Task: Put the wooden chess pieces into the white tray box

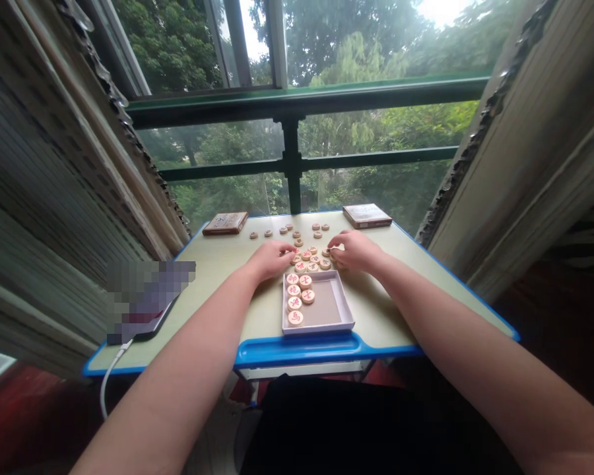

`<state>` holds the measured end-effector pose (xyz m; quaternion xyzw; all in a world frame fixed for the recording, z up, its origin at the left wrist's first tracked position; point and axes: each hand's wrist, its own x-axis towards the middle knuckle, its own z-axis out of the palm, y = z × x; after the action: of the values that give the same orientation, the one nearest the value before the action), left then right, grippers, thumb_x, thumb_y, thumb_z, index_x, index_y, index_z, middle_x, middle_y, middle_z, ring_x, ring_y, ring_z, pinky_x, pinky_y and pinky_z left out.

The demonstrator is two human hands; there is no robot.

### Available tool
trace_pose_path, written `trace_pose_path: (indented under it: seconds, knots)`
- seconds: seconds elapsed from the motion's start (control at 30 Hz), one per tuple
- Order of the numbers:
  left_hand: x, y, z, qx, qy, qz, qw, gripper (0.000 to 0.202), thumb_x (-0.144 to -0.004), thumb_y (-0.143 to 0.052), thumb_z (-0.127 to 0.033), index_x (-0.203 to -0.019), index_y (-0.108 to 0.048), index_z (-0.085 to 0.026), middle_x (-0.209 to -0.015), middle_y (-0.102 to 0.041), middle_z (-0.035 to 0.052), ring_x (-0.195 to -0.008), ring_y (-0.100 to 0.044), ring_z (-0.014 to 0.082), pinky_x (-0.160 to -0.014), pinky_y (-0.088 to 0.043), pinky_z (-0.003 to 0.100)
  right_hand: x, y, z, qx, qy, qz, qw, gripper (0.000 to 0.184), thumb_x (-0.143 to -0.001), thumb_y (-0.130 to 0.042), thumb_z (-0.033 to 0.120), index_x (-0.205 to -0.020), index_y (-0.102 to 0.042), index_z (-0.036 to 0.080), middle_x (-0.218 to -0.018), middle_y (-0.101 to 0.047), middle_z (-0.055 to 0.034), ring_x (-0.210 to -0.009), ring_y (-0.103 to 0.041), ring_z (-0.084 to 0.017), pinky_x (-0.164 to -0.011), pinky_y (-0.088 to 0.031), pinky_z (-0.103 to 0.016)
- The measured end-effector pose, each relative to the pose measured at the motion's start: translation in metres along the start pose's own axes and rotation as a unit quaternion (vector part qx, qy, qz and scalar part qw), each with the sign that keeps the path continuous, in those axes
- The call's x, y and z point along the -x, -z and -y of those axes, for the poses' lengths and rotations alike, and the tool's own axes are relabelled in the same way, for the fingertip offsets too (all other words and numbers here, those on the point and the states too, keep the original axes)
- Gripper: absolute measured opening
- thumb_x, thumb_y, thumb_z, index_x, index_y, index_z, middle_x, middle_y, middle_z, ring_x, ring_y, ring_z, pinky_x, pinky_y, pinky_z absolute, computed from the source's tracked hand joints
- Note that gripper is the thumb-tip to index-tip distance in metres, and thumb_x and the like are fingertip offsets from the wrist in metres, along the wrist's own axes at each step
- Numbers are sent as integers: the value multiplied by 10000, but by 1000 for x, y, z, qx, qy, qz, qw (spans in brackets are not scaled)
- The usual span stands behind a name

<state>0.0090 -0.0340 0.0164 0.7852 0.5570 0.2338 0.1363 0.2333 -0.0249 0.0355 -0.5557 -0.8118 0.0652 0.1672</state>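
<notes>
A loose cluster of round wooden Chinese chess pieces (313,266) lies on the table between my hands, with red or dark characters on top. My left hand (272,259) reaches in from the left, its fingertips closed at a red-marked piece (296,251) on the cluster's edge. Opposite it, my right hand (355,251) has bent fingers, thumb and forefinger at a dark-marked piece (325,252). Nearer to me sits a shallow open box (344,324). Red-marked pieces stand inside it: a column of several along its left wall and two more beside them (307,296).
Farther back, more pieces (284,231) are scattered. Flat boxes lie at the far left corner (226,223) and far right corner (367,216). A phone (153,310) with a white cable (109,369) rests at the left. The table (212,264) has blue edging, with curtains and a window around it.
</notes>
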Motion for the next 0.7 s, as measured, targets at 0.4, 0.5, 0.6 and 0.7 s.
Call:
trace_pose_path:
  seconds: [0.4, 0.5, 0.6, 0.7]
  knots:
    - [-5, -7, 6, 106, -58, 49, 991, 334, -747, -505, -283, -991, -701, -165, -1159, -641, 61, -1115, -547, 217, -997, -382, 303, 4, -9, 13, -135, 183, 54, 972, 325, -867, -466, 344, -1080, -676, 218, -1177, -624, -46, -1162, -471, -226, -1011, -323, -362]
    - [-6, -7, 8, 81, -64, 34, 994, 340, -802, -448, -294, -991, -694, -156, -1132, -652, 80, -1084, -564, 217, -980, -399, 322, 2, -10, 11, -110, 184, 75, 974, 325, -872, -457, 341, -1030, -698, 191, -1158, -640, -51, -1141, -482, -225, -1016, -309, -360]
    - [-8, -6, 7, 38, -50, 1, 998, 366, -844, -399, -302, -1007, -680, -134, -1090, -662, 106, -1036, -582, 225, -952, -422, 346, 2, -9, 8, -73, 147, 39, 986, 318, -862, -477, 335, -1032, -693, 176, -1112, -656, -74, -1089, -507, -231, -996, -320, -373]
    - [-9, -5, 8, 25, -21, -38, 999, 375, -826, -373, -177, -1075, -647, -115, -1104, -654, 110, -1053, -574, 214, -963, -416, 340, 1, -10, 5, -58, 112, 13, 992, 347, -838, -517, 322, -1134, -641, 192, -1087, -651, -74, -1059, -506, -230, -968, -345, -370]
